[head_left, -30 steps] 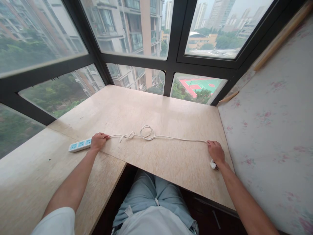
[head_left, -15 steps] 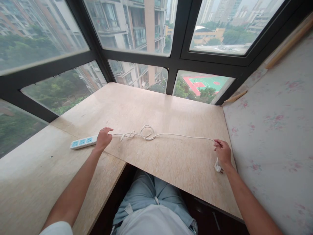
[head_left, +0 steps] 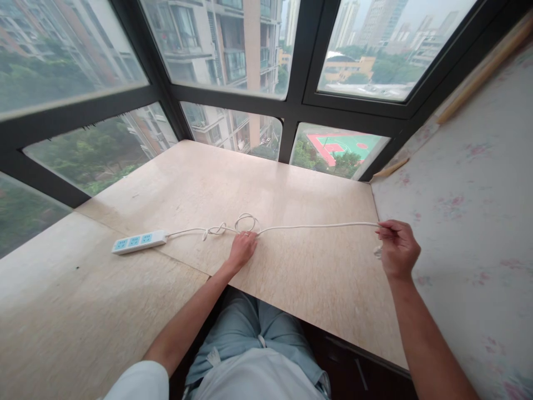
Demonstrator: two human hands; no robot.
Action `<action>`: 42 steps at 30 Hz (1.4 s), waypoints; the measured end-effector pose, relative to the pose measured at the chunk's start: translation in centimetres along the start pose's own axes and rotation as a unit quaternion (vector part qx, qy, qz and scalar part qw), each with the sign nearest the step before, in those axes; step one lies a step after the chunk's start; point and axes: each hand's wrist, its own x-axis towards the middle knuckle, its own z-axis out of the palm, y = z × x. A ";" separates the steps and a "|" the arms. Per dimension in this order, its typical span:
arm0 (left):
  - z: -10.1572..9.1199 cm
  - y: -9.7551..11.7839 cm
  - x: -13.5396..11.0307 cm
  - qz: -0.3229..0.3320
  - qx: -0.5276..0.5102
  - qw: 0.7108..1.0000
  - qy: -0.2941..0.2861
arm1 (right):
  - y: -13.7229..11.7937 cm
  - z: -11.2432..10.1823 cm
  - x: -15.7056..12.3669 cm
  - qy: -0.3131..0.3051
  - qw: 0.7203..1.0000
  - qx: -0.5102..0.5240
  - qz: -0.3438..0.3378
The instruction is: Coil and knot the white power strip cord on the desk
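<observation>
White cord (head_left: 316, 225) extends across the counter (head_left: 308, 272) in my head view. At its left end, the strip (head_left: 139, 242) lies flat, three blue socket faces upward, across the counter's seam (head_left: 183, 262). From the strip, the cord runs right to a loose knot (head_left: 214, 229), then to a round loop (head_left: 246, 214) just beside it.

I have the left hand (head_left: 244, 248) at the near edge of the loop, fingers partly curled and reaching the cord; I cannot tell whether they grip it. The right hand (head_left: 398, 248) is closed, thumb and fingers pinching the cord near its right end. Between the two hands I read the cord as nearly straight. The plug (head_left: 377, 253) shows just below the pinch, partly hidden by the right hand.

Boundaries: dark window frame (head_left: 233, 103) behind the counter; floral wall (head_left: 470, 233) at right.
</observation>
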 end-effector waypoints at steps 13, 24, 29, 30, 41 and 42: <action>0.2 2.0 -2.4 0.024 -0.195 0.980 0.017 | -8.1 1.7 4.0 0.068 0.988 0.067 -0.123; -0.5 4.1 -3.5 0.034 -0.295 0.953 0.056 | -12.4 6.9 1.7 -0.166 0.967 0.104 -0.162; -2.6 4.4 -3.3 0.004 -0.434 0.900 0.025 | -9.0 10.3 0.7 -0.245 0.958 0.122 -0.080; -3.1 4.4 -3.3 -0.008 -0.461 0.887 0.012 | -7.9 10.9 0.5 -0.250 0.959 0.126 -0.050; -5.3 3.7 -3.3 -0.089 -0.645 0.755 -0.075 | 1.4 13.2 -2.1 -0.237 0.938 0.148 0.203; -5.4 3.6 -3.4 -0.092 -0.648 0.752 -0.078 | 2.0 13.2 -2.2 -0.228 0.938 0.146 0.219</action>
